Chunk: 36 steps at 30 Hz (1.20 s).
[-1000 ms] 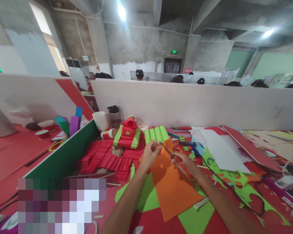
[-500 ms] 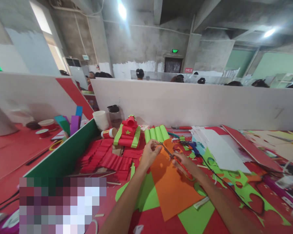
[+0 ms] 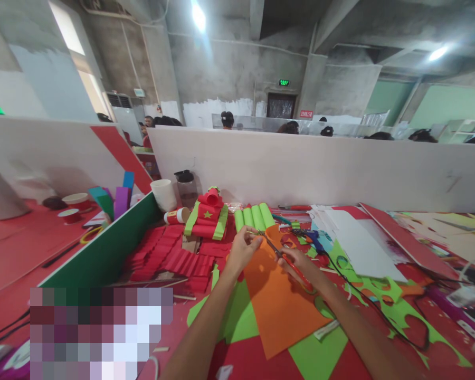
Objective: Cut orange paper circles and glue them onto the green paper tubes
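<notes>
My left hand (image 3: 243,249) pinches the far edge of an orange paper sheet (image 3: 279,301) that lies tilted over green paper on the red table. My right hand (image 3: 298,262) is closed round the red handles of a pair of scissors (image 3: 282,255). The blades point up and left, into the orange sheet's top edge right beside my left fingers. Just beyond the hands lie green paper rolls (image 3: 254,216), and left of those stands a red and green paper model with a yellow star (image 3: 207,216).
Stacks of folded red paper strips (image 3: 166,256) lie left of my hands. A white cup (image 3: 163,195) and a dark bottle (image 3: 185,187) stand by the white partition (image 3: 324,169). White sheets (image 3: 356,240), green offcuts (image 3: 383,295) and a black cable (image 3: 364,298) cover the right side.
Almost nothing differs; the hands and scissors stay at the orange sheet's top edge, with only a slight shift of the view.
</notes>
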Available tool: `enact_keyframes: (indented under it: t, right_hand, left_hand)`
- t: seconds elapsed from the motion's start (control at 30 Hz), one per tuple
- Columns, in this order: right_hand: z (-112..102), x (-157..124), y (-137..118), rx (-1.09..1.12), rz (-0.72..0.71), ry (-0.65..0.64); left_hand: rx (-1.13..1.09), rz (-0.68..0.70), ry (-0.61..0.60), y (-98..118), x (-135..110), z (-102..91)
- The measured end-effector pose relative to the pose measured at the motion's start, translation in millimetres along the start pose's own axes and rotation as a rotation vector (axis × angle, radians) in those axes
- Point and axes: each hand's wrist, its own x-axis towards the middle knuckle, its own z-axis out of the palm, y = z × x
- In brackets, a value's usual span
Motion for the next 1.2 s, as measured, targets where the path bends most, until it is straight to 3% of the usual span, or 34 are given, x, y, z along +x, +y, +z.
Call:
enact_keyframes:
  t: [0.47,0.93,1.07,1.2]
  right_hand:
    - [-3.5,-5.1,-6.7,0.071,-0.024,-0.062]
    - [-5.3,-0.4,-6.1,0.065,0.040,-0.030]
    - [-8.6,-2.7,-9.0,0.095,0.079,0.053]
    - [-19.4,-6.4,-12.0,0.056,0.068,0.142]
  left_hand:
    - [0.001,-0.025,-0.046,1.5,0.1,0.4]
    - [0.047,-0.055,-0.083,1.7,-0.7,-0.8]
    - [0.149,-0.009,-0.028,-1.9,4.5,-9.8]
    - [0.395,0.059,0.071,-6.5,10.1,-25.7]
